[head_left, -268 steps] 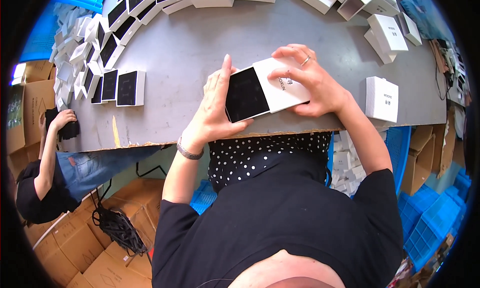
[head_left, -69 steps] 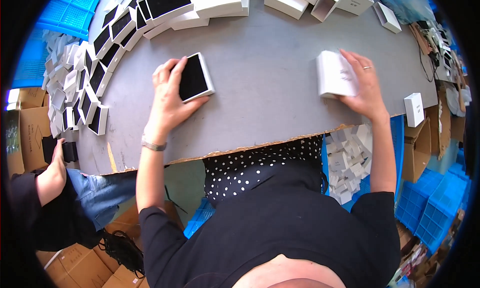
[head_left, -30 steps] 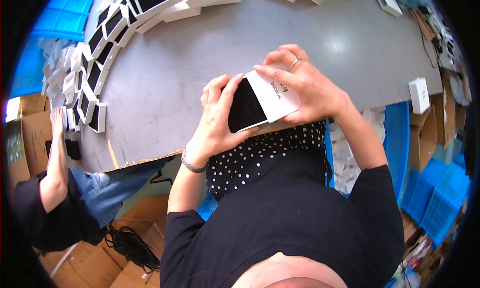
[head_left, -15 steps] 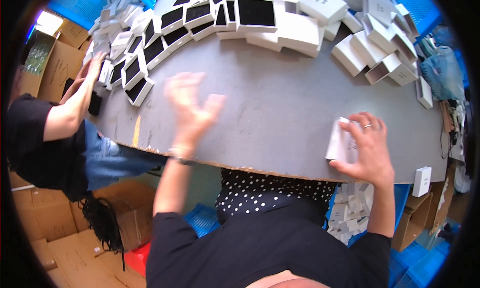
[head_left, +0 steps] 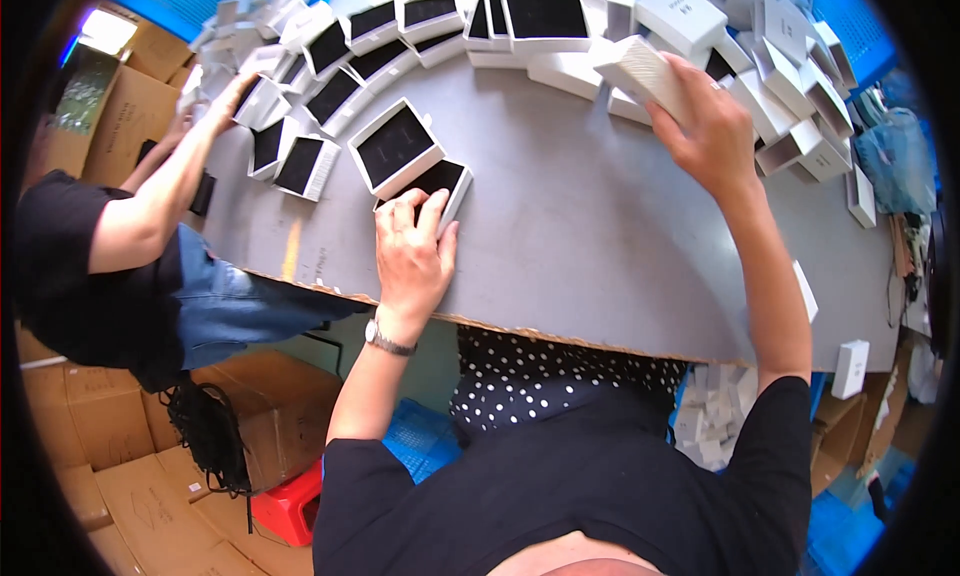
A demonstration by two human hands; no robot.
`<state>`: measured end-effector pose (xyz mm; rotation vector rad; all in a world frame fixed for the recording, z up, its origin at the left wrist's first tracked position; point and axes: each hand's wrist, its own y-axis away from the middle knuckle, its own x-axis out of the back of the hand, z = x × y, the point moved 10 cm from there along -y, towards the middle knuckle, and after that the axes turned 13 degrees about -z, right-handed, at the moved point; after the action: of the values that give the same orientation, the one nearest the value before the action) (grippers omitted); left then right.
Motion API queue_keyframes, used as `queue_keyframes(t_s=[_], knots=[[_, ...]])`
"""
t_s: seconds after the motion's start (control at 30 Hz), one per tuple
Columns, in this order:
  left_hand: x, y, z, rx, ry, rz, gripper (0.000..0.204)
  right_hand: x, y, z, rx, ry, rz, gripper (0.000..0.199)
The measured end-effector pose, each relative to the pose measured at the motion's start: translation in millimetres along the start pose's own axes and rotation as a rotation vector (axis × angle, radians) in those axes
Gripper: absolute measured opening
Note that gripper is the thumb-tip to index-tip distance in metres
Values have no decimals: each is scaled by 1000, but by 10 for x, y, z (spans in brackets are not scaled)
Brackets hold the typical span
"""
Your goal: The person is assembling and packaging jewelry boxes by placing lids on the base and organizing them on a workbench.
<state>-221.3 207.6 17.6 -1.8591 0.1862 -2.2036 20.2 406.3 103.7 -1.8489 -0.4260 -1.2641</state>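
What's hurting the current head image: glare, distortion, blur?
Head view: the front edge of the table bows and the corners go black; same view, a bright patch at upper left is blown out; same view, no strong motion smear on the right hand or its white box.

A red stool stands beside brown cartons and black straps.
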Motion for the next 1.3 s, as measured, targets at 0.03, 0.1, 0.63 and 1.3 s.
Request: queue_keyframes(t_s=[0.03,0.1,0.63,1.3], knots=[[17,11,115,-3,28,-20,44,162,216,-33,-94,-206,54,54],[22,-2,333,-24,55,-39,48,-165,570,81,-362,-751,-187,52],[-114,-317,246,-88,60,-309,93,-156,1282,-689,-123,-93,-723,90],[-210,-236,1057,-293,230,-538,100,-298,1382,-411,-80,-351,-370,81]])
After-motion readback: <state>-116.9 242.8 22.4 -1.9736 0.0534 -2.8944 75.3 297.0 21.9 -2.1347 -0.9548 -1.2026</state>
